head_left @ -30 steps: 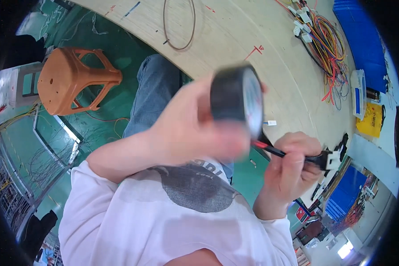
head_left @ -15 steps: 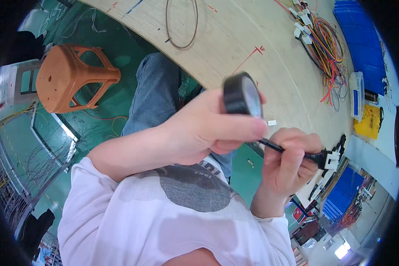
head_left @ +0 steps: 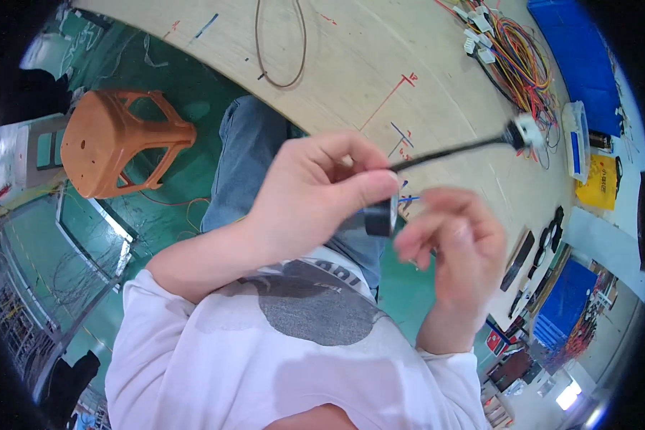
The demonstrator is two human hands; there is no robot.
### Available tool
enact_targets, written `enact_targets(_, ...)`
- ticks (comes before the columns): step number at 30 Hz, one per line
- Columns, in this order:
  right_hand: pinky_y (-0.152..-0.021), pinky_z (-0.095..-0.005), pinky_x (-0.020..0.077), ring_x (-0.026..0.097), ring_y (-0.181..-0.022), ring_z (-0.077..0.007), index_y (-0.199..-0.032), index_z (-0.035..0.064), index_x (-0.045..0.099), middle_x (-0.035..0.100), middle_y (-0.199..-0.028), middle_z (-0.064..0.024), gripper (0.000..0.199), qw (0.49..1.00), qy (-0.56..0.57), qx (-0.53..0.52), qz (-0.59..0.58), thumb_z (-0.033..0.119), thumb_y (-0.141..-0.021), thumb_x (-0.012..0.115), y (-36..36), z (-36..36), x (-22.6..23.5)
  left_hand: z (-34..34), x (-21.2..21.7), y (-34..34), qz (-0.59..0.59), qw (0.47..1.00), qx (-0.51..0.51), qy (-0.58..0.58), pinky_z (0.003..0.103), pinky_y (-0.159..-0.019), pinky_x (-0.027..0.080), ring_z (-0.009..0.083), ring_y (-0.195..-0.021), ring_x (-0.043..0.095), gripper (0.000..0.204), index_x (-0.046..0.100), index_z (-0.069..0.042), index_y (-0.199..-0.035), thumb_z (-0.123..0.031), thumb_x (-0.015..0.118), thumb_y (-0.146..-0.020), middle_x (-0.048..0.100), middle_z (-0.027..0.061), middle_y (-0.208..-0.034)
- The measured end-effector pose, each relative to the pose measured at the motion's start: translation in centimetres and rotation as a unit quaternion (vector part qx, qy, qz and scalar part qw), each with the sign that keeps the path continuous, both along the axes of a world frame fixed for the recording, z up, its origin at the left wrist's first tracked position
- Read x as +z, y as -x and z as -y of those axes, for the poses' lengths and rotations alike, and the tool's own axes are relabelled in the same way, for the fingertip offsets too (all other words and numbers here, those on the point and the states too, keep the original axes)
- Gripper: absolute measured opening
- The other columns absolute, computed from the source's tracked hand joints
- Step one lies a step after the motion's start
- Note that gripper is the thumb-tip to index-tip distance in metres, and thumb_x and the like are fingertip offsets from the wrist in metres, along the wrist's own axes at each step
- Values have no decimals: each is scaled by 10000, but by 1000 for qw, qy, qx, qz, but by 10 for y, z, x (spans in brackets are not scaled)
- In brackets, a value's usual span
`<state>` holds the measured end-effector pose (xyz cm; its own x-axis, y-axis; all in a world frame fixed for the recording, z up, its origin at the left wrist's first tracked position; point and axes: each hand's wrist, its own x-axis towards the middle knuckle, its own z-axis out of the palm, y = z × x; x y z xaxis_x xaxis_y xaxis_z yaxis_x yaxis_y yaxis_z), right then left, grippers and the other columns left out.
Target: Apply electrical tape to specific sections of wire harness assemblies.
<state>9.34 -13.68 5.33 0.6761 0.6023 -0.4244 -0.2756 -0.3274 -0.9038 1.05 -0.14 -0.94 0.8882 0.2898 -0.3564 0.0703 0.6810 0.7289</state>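
Head view: I take the black tape roll [head_left: 378,219] as reference. The black-wrapped cable [head_left: 451,151] runs from just above the roll, up and to the right, and ends in a white connector [head_left: 529,132]. The left hand [head_left: 330,188] has its grip clamped on the cable's near end; the roll sits beneath those fingertips, its support hidden from me. The right hand [head_left: 460,247], blurred, is right of the roll and apart from it, grip loosely curled, nothing visible in it. The desk [head_left: 351,82] lies beyond the roll. Handling, in my judgement: cable light and semi-stiff under its wrap, connector rigid. Hold the wrapped length just behind the connector; avoid loading the connector itself.
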Motion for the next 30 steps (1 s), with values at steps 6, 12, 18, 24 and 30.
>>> enact_targets(6,-507,-217,406,548,-595,-128,-925,-35,528,595,-739,-135,254,998,28,36,-48,162,-765,523,-6,3,22,1,4,-3,12,999,22,23,142,-546,376,22,-636,494,98,552,-12,-828,-38,600,-747,560,1,-727)
enact_targets(12,-516,-223,406,533,-596,-118,-873,-43,546,583,-733,-101,263,998,37,13,-50,178,-732,567,-8,2,33,4,1,-4,52,999,-8,-5,147,-561,382,24,-647,484,165,544,-1,-903,-4,585,-744,499,-13,-769)
enact_targets(18,-590,-221,422,522,-647,-102,-893,-46,534,568,-788,-80,230,999,14,3,-38,104,-726,584,-18,1,3,4,-2,1,72,993,5,-93,155,-521,331,38,-610,434,181,570,-5,-857,70,582,-692,466,17,-794)
enact_targets(24,-632,-216,410,513,-698,-113,-853,-27,533,553,-783,-89,128,964,-212,37,155,-48,-730,561,-5,-5,-31,7,-4,1,-39,946,-76,-314,209,-485,393,82,-662,504,654,307,-52,-1176,-5,665,-630,475,61,-830)
enact_targets(30,-519,-205,398,512,-595,-114,-823,-26,528,549,-780,-110,117,963,-218,12,159,-60,-714,553,-3,-4,-36,-2,7,-5,33,976,-105,186,185,-400,269,50,-468,379,333,439,-21,-1002,-21,598,-710,474,-11,-654)
